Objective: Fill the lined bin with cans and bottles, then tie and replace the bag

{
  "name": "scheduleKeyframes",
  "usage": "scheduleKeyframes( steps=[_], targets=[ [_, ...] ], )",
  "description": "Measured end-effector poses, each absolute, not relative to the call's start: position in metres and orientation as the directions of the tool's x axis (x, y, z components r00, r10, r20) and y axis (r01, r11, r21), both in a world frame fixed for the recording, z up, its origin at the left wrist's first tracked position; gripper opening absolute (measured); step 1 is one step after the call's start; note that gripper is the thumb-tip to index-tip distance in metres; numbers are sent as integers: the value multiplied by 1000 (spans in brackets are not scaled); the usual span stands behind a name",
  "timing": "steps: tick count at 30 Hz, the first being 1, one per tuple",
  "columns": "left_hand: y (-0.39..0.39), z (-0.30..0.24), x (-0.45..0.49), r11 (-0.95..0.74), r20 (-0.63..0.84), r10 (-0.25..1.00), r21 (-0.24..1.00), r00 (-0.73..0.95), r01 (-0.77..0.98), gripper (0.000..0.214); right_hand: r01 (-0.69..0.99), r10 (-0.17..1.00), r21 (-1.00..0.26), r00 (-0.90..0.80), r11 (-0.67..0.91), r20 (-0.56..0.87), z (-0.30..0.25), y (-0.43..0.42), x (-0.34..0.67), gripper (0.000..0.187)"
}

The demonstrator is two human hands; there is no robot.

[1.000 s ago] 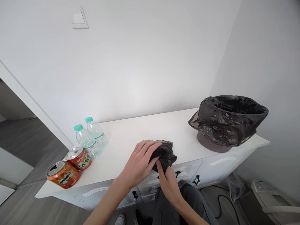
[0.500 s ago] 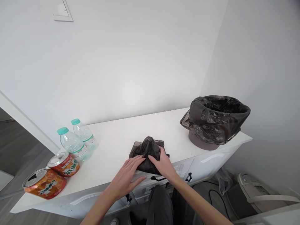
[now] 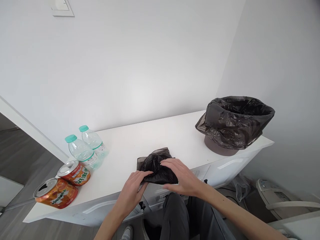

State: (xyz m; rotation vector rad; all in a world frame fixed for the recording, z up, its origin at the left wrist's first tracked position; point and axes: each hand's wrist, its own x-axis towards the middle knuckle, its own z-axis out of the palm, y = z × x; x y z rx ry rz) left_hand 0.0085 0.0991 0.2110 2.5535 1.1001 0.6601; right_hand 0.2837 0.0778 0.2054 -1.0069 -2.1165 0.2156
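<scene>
A crumpled black plastic bag (image 3: 156, 166) lies bunched at the front edge of the white cabinet top, in the middle of the head view. My left hand (image 3: 132, 190) grips its near left corner, with the fingers above and the thumb beneath. At the bag's right side is my right hand (image 3: 182, 176), its thumb and fingers apart. The right fingertips are over or lightly on the bag; whether they touch cannot be made out.
On the left of the cabinet top (image 3: 120, 146) stand two orange drink cans (image 3: 58, 195) and two clear bottles (image 3: 81, 150) with teal caps. A brown bin (image 3: 220, 148) lined with black plastic stands on the right. Below right on the floor is a beige appliance (image 3: 277, 196).
My right hand has come off the bag's top and opened, moving right. The left hand has shifted to the bag's near corner. The bag lies flatter, and the view has tilted slightly.
</scene>
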Motion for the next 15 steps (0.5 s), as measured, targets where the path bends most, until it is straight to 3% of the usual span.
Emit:
scheduleKeyframes(
  steps=[2, 3, 8, 12, 15],
  targets=[
    [97, 223, 12, -619, 272, 776, 499, 569, 606, 32, 573, 710, -431, -464, 697, 530, 201, 68, 285, 72],
    [97, 231, 15, -589, 250, 794, 539, 554, 601, 31, 576, 711, -427, -477, 697, 517, 198, 65, 285, 71],
    [108, 261, 36, -468, 171, 856, 657, 488, 591, 31, 583, 799, -554, -354, 594, 486, 179, 66, 281, 26],
    [125, 251, 39, -388, 139, 911, 609, 389, 692, 38, 651, 917, -667, -121, 362, 380, 174, 79, 273, 24],
    [133, 228, 32, -392, 173, 920, 477, 353, 787, 42, 712, 957, -667, -28, 221, 287, 178, 94, 264, 33]
  ],
)
